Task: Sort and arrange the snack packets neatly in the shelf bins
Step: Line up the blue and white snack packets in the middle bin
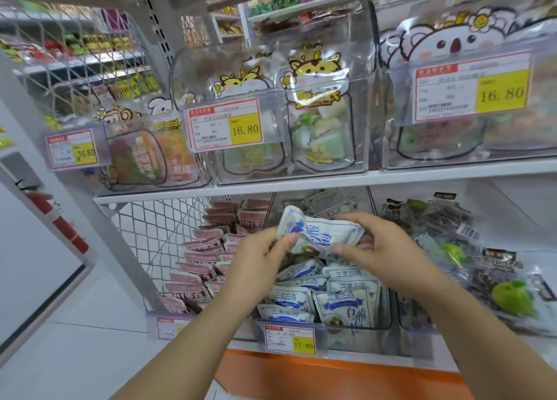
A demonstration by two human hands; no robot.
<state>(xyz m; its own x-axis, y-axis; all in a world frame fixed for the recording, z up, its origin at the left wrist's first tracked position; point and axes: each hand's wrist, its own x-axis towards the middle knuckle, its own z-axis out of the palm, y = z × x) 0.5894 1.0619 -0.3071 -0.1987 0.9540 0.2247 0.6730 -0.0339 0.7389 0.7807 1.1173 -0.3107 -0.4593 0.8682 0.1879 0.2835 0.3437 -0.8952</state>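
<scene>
Left hand (262, 255) pinches the white-and-blue snack packet (319, 234) at its 8 o'clock end. Right hand (379, 249) pinches its 4 o'clock end. The packet is held above the standing rows in the middle bin (346, 339), with open room up to the upper shelf edge (271, 190) at 12 o'clock. Pink packets (205, 258) lie at 9 o'clock, dark packets (482, 267) at 3. Bin tag (289, 341): 17.80. Upper tag (226, 125): 16.80.

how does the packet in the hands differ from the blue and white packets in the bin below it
The held packet is up in the air, pinched by the left hand and right hand; the binned packets rest in the bin. The held packet is crumpled and tilted; the binned packets stand flatter, in rows. Both are white with blue print.
</scene>
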